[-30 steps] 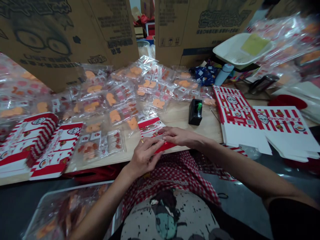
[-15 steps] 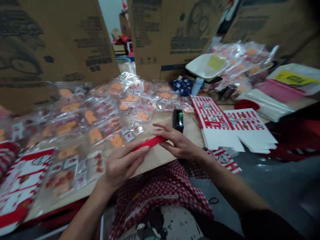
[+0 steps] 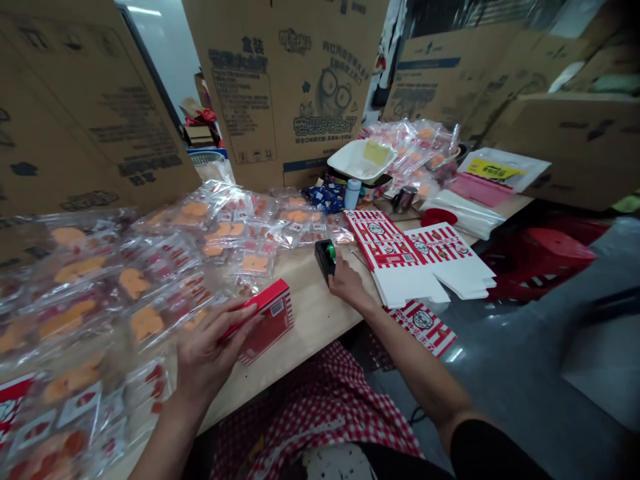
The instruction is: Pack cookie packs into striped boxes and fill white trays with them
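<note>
My left hand (image 3: 207, 350) is closed around a small red printed carton (image 3: 270, 320), its fingers along the top edge. The carton stands on its long edge, tilted, at the front of the wooden table, with a barcode label showing. To its right, my right hand (image 3: 346, 283) is at the black tape dispenser (image 3: 324, 259), which has a green roll core. Its fingers are bent together against the dispenser's near end. Whether a strip of tape is between the fingertips I cannot make out.
Clear packets with orange pieces (image 3: 150, 323) cover the table's left side. Flat red-and-white cartons (image 3: 413, 283) are stacked on the right. Behind them stand a white basket (image 3: 345, 157), a light blue bottle (image 3: 353, 195) and a metal cup (image 3: 404, 199). Large cardboard boxes (image 3: 295, 87) line the back.
My right hand has left the carton and moved right to the tape dispenser. My left hand still holds the carton, now turned so its printed side shows. The view has swung right.
</note>
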Available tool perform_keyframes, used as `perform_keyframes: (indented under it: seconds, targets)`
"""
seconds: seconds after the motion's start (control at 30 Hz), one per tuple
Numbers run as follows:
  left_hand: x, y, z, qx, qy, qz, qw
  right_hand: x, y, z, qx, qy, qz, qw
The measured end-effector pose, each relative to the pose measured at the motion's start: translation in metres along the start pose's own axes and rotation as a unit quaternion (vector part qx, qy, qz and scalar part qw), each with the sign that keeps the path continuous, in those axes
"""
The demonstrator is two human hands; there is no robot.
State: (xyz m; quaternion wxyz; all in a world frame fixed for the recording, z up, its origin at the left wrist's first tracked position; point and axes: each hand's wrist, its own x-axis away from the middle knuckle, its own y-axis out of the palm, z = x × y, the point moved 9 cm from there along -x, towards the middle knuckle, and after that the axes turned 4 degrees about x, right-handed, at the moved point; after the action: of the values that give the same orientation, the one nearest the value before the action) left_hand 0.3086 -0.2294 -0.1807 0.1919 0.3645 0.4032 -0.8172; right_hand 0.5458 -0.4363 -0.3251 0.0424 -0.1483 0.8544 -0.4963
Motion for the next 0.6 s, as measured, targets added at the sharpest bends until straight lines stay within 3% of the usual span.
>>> perform_keyframes:
  seconds: [0.17, 0.27, 0.43, 0.6]
  targets:
    - [0.005, -0.006, -0.008, 0.019, -0.024, 0.024, 0.999, -0.015, -0.018, 0.037, -0.093, 0.045, -0.029, 0.994]
    - [0.004, -0.005, -0.015, 0.029, -0.043, 0.02, 0.998, -0.023, -0.012, 0.049, -0.169, 0.106, -0.06, 0.978]
    - [0.005, -0.005, -0.013, 0.042, -0.051, 0.012, 0.998, -0.02, 0.002, 0.047, -0.345, 0.142, -0.115, 0.921]
    - [0.005, -0.007, -0.006, 0.04, -0.051, 0.022, 0.998, 0.005, 0.013, 0.052, -0.467, 0.139, -0.103, 0.867]
